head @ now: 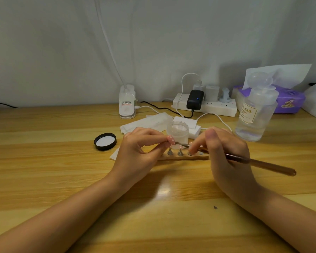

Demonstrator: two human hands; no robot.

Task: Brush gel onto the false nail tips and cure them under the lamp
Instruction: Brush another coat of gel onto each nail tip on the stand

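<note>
The left hand (140,148) pinches a pink dotted nail tip (171,139) between thumb and forefinger, holding it up just above the left end of the holder strip (186,157). The right hand (224,152) grips a brush (254,162) like a pen, fingers curled round its shaft. The brush's long axis runs from the far-left, where its thin end meets the tip, down to the near-right, where the handle end sticks out past the hand. So the tip lies to the left of the right hand's grip, straight along the brush line, and the bristle end appears to touch it or sit just beside it; which cannot be told for sure.

On the strip stand small metal stands (180,153), bare of tips as far as shows. Just behind is an open jar (178,131), its black lid (105,141) lying to the left. The lamp (127,101) stands well apart at the far side, left of the power strip (217,106).

Judging from this, gel is being brushed on and curing is not yet begun. The stroke should follow the tip's length, with the left hand keeping it steady.
</note>
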